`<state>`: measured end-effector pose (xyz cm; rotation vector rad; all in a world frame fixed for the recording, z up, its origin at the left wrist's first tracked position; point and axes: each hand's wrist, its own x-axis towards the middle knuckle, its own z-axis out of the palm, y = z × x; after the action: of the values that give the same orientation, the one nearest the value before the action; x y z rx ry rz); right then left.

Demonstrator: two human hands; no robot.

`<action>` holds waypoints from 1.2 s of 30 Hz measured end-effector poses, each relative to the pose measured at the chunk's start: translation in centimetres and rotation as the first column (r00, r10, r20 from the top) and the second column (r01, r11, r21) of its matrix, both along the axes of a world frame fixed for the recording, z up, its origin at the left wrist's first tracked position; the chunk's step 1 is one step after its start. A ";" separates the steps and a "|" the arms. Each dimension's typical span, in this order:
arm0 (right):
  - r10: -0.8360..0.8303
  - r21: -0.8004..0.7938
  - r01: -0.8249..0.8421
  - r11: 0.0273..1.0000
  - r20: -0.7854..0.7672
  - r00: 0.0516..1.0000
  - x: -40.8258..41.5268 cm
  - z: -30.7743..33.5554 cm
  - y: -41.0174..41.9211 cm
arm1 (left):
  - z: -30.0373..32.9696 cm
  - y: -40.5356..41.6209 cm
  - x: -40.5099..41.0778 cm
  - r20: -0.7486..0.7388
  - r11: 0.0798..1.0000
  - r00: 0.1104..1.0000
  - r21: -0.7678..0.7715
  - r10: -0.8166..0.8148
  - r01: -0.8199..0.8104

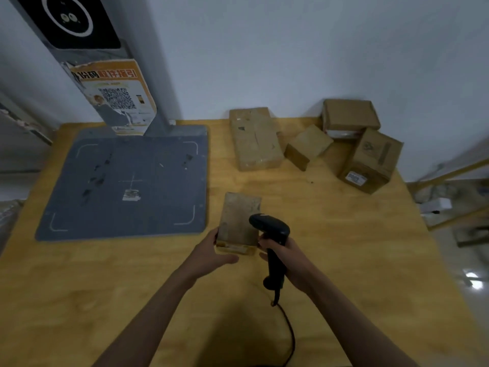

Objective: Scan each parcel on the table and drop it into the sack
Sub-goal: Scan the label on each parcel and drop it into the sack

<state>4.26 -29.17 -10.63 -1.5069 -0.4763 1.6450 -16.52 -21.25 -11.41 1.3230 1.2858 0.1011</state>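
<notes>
The parcel (239,222) sits near the table's (344,260) front, the left hand (211,254) cupping its near corner, the right hand (288,256) wrapped around the scanner (272,234). Scanning seems underway; next comes finding the label. Four boxes (317,144) wait beyond; no sack visible.

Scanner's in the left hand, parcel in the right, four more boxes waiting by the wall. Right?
Hands are swapped. The head view shows the right hand gripping the black scanner, while the left hand holds the parcel. The four other boxes do sit at the back of the table near the wall.
</notes>
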 end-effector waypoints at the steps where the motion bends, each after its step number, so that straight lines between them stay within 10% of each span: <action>1: -0.008 -0.005 0.008 1.000 0.008 1.000 -0.3 0.0 -1.2 | -0.1 -1.1 -0.1 0.000 1.000 1.000 -0.002 -0.002 0.002; 17: -0.155 -0.105 0.159 0.982 0.046 0.987 -5.9 -3.3 -12.9 | -2.5 -12.2 -4.3 -0.095 0.984 0.980 -0.042 -0.176 0.173; 29: -0.293 -0.140 0.295 0.945 0.039 0.955 -6.2 -3.3 -12.1 | -1.7 -14.2 -0.4 -0.442 0.782 0.816 0.323 -0.373 0.533; 36: -0.177 -0.037 0.179 0.983 0.051 0.983 -8.3 -1.7 -10.4 | -2.8 -13.4 -3.9 -0.385 0.878 0.906 0.354 -0.177 0.322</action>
<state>-4.01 -39.53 -12.30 -1.5747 -0.3246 1.4906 -20.41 -34.67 -14.19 1.9320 1.4145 -0.0503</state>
